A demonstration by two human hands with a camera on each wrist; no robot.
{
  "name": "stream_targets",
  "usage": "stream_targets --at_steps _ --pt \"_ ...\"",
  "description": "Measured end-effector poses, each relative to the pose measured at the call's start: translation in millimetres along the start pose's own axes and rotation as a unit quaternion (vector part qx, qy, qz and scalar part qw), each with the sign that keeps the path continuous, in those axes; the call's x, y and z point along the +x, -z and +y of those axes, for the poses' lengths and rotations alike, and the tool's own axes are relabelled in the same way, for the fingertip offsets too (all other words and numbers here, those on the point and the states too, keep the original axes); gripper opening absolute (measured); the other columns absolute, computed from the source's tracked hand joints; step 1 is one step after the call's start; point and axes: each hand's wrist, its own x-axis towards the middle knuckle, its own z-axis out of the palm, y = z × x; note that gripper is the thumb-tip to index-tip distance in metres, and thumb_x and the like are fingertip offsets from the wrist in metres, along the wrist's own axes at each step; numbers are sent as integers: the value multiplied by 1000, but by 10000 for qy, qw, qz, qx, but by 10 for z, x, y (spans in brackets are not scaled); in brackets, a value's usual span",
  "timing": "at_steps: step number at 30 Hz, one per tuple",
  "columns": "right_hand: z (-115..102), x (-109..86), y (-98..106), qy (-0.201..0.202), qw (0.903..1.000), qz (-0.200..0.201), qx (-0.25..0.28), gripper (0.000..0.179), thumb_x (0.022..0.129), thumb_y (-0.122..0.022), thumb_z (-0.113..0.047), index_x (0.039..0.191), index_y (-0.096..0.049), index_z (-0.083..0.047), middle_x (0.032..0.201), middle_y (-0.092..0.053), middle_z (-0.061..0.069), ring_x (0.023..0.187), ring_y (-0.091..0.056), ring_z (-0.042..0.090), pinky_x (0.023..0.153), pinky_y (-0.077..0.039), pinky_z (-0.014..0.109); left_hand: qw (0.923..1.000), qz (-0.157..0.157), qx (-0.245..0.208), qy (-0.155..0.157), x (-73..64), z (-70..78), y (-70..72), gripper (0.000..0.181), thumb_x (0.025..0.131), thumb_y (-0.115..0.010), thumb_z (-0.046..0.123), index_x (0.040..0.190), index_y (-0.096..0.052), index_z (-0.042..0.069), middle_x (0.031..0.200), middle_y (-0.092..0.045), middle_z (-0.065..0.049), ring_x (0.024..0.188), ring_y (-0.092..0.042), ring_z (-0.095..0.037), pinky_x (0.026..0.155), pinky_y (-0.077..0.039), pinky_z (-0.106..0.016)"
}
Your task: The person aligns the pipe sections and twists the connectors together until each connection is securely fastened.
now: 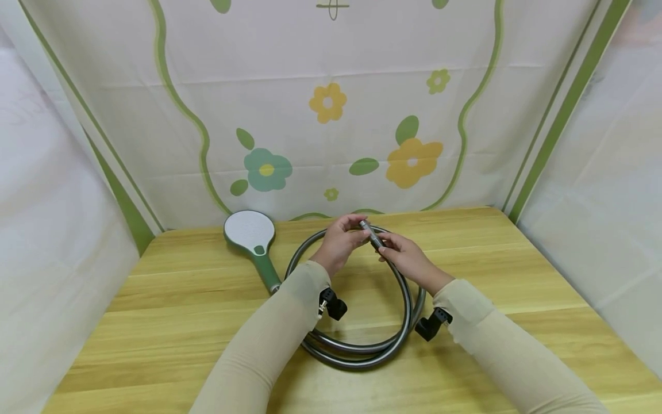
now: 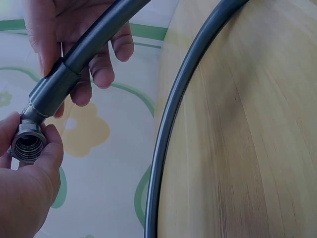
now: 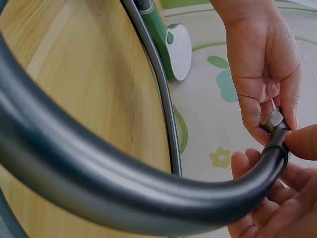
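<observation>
"Over the worktop [image 1: 196, 322], towards the back, what are those two hands messing with?"

"One end of a grey hose [image 1: 357, 364]. The left hand [image 1: 337, 244] is pinching the metal nut [image 2: 29, 144] between thumb and fingers, and the right hand [image 1: 410, 259] has thumb and fingers on the dark collar [image 2: 54, 89] right beside it."

"So that end's off the wood?"

"Yep, held up in the air. Most of the hose is lying in loose loops underneath. From down by the left wrist you can see threads inside the nut, and it's tipped at an angle to the hose."

"And the shower head [image 1: 250, 233]?"

"Left of the loops, white face up, green handle [image 1: 266, 270] slanting towards the left sleeve [image 1: 269, 333]. Can't tell from here if the hose joins it, tbh."

"What's that behind it all?"

"Just a pale cloth [image 1: 258, 103] with flowers and green wavy lines."
</observation>
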Motion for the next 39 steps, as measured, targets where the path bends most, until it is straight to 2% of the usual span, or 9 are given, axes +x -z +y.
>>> stream_targets --at_steps 7,10,14,17,22,29,35,39 --pt "17 -4 -7 103 9984 430 -363 55 97 -58 -24 145 -39 -4 123 -53 17 108 -55 32 78 -52 38 10000 19 -22 -34 8 6 14 36 91 -60 -7 127 -57 0 115 -56 -12 97 -60 -18 93 -52 -35" --pt "-8 -30 -21 287 9970 583 -429 59 93 -64 -21 143 -40 -4 123 -53 17 107 -55 31 77 -52 38 10000 2 -35 -40 3 11 24 36 92 -60 -6 127 -57 0 119 -55 -15 98 -60 -19 94 -52 -35" --pt "-34 -56 -41 521 9939 772 -589 57 89 -69 -17 139 -44 -1 120 -54 17 104 -56 31 81 -50 42 10000 -1 -61 -61 -5 15 31 36 92 -59 -7 127 -56 -1 125 -53 -21 100 -60 -20 94 -51 -36" --pt "-27 -65 -55 546 9918 879 -749 55 89 -70 -17 135 -46 0 119 -55 15 103 -55 29 86 -48 45 9999 -10 -79 -63 -10 16 30 36 91 -59 -8 127 -56 -2 130 -50 -24 100 -60 -20 94 -51 -36" --pt "-3 -63 -80 569 9897 956 -904 53 89 -71 -17 133 -48 1 114 -58 14 101 -56 29 89 -47 48 9999 4 -83 -57 -19 18 30 36 91 -59 -8 127 -56 -2 132 -48 -26 100 -60 -20 94 -51 -36" --pt "36 -62 -128 672 9884 977 -951 40 91 -68 -15 127 -54 -4 105 -62 10 96 -59 25 88 -48 46 9999 58 -114 -12 -27 1 43 36 91 -60 -7 126 -58 1 125 -54 -19 99 -61 -19 93 -52 -35" --pt "34 -91 -154 645 9891 1024 -835 38 92 -66 -15 127 -56 -4 107 -63 10 97 -59 24 84 -50 44 9999 20 -113 -11 -42 -11 47 37 91 -60 -7 127 -57 1 129 -50 -23 99 -61 -19 94 -51 -36" --pt "26 -99 -154 602 9895 1054 -788 38 92 -66 -16 127 -57 -5 107 -63 10 97 -59 24 83 -50 43 9999 40 -112 -3 -51 -12 43 37 91 -60 -7 127 -57 1 127 -51 -21 100 -61 -20 94 -52 -35"
